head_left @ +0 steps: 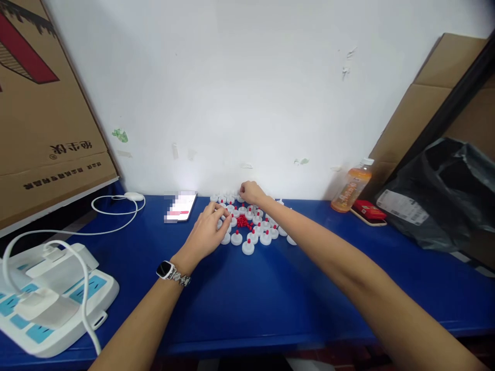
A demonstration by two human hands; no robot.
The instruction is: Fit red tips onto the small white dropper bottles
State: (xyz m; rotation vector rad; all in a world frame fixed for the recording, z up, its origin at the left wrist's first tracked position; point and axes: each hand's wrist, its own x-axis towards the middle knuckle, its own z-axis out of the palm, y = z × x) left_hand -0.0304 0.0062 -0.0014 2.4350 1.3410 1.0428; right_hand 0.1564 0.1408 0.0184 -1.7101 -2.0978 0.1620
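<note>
Many white round plastic caps (248, 248), most with a small red tip on a short nozzle, stand on the blue table near the wall. Among them lies a pile of loose small red tips (243, 221). My left hand (209, 228), with a watch on the wrist, is at the left side of the group; its thumb and fingers are bent round a white cap, partly hidden. Over the back of the group reaches my right hand (252, 192). Its fingers are curled together, and what they hold, if anything, is hidden.
A lit phone (181, 207) lies left of the caps. At the left are a white power strip (58, 299) with cables and a cardboard box (50, 113). To the right stand an orange drink bottle (351, 186), a red packet (368, 209) and a black plastic bag (436, 196).
</note>
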